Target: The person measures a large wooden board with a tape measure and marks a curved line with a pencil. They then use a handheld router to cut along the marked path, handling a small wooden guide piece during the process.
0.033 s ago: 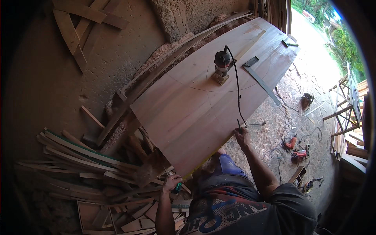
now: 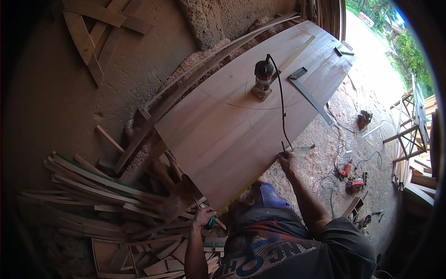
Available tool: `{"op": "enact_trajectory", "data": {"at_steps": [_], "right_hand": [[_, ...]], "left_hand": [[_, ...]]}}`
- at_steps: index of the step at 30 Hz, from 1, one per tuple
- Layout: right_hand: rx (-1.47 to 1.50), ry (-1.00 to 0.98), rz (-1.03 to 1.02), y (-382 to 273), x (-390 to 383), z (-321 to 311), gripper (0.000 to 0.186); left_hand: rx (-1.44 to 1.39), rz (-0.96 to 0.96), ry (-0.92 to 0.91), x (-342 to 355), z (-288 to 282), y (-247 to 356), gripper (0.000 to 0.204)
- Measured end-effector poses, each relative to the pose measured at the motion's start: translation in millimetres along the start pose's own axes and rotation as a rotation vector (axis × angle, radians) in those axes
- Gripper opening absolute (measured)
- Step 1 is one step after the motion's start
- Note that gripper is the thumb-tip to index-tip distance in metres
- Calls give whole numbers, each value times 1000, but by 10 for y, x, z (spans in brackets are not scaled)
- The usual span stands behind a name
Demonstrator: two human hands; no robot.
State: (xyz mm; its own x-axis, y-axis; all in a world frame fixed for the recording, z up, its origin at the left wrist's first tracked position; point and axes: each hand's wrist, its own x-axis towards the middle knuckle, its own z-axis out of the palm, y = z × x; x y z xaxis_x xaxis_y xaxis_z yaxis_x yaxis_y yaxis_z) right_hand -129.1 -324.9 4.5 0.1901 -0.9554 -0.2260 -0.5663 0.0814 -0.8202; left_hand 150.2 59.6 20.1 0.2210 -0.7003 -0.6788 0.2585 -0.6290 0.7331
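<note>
My left hand (image 2: 204,216) is closed around a green tape measure (image 2: 211,223) at the near left corner of a large wooden panel (image 2: 209,135). From there the yellow tape blade (image 2: 242,189) runs along the panel's near edge toward my right hand (image 2: 286,163). That hand is closed at the same edge, with a thin dark pencil (image 2: 283,146) standing up from its fingers. Whether it also pinches the blade's end is hidden. Farther up the panel, a router (image 2: 263,80) stands upright beside a drawn curved line, its black cord hanging over the near edge.
A try square (image 2: 310,97) and a wooden strip (image 2: 297,53) lie on the panel. Curved wood strips (image 2: 102,181) and offcuts are heaped at left. On the dusty floor at right are red power tools (image 2: 355,182), a dark power tool (image 2: 364,120) and loose cords.
</note>
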Motion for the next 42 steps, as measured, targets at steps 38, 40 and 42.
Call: {"op": "enact_trajectory", "data": {"at_steps": [38, 40, 42], "right_hand": [[197, -64, 53, 251, 118, 66, 26], [217, -79, 68, 255, 116, 80, 26], [277, -82, 93, 277, 97, 76, 26]], "left_hand": [[14, 34, 49, 109, -20, -256, 15], [39, 29, 60, 98, -46, -270, 18], [42, 18, 52, 75, -23, -188, 18]]}}
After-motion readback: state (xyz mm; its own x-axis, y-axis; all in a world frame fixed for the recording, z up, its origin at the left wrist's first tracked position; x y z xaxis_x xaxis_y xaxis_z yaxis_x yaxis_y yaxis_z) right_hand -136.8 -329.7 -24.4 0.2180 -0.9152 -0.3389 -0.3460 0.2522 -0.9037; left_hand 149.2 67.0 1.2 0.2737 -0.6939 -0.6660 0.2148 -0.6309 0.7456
